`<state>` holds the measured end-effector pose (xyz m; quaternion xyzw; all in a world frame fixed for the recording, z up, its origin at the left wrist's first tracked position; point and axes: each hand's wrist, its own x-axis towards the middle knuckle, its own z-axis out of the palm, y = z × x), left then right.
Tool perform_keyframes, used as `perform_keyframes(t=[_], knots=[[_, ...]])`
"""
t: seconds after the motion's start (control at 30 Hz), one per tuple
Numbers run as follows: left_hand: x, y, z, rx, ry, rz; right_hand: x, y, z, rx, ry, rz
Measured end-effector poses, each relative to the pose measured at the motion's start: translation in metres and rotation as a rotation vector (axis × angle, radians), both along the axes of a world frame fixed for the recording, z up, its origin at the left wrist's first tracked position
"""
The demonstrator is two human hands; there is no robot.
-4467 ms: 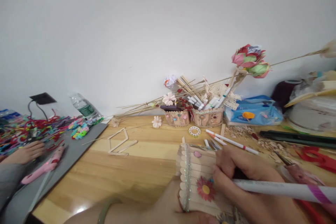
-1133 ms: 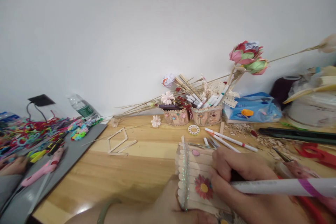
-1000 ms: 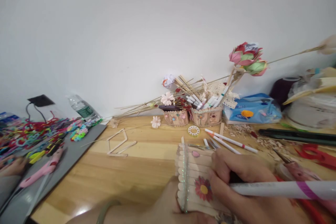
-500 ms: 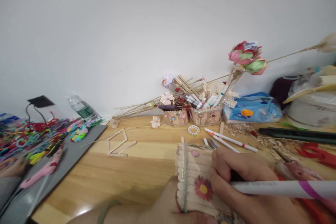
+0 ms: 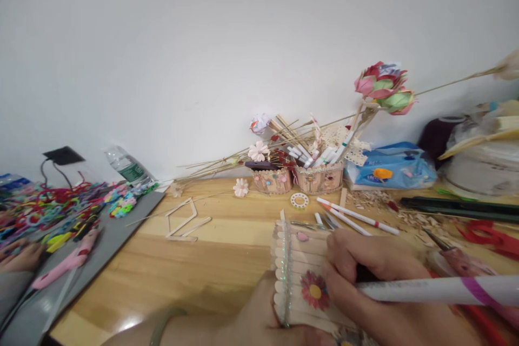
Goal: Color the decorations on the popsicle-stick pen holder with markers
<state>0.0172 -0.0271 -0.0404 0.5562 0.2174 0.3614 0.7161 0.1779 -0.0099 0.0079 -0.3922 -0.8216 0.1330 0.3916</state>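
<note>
A craft-stick piece [image 5: 300, 270] with a glittery strip along its left edge and a red flower [image 5: 315, 290] on its face is at the lower middle. My left hand [image 5: 279, 313] grips it from the left and below, thumb across its lower edge; a greenish bangle is on the wrist. In my closed right hand [image 5: 385, 281] is a white marker [image 5: 430, 291] with a purple band, its rear end pointing right. The marker's tip is hidden behind my fingers, which rest against the piece's right side.
Behind stand two decorated stick baskets [image 5: 318, 179] with markers and paper flowers, beside a blue tissue pack [image 5: 391, 166]. Loose markers [image 5: 359, 216], wood shavings and red ribbon lie to the right. At the left, another person's hand [image 5: 20, 257] is near a pink glue gun [image 5: 67, 264].
</note>
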Motion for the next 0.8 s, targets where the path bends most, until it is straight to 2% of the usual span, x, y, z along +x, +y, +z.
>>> perform_keyframes(t=[0.8], knots=[[-0.0018,-0.0022,-0.0026,-0.054,-0.021,0.024,0.0007,-0.0017,-0.0003,0.0,0.02,-0.03]])
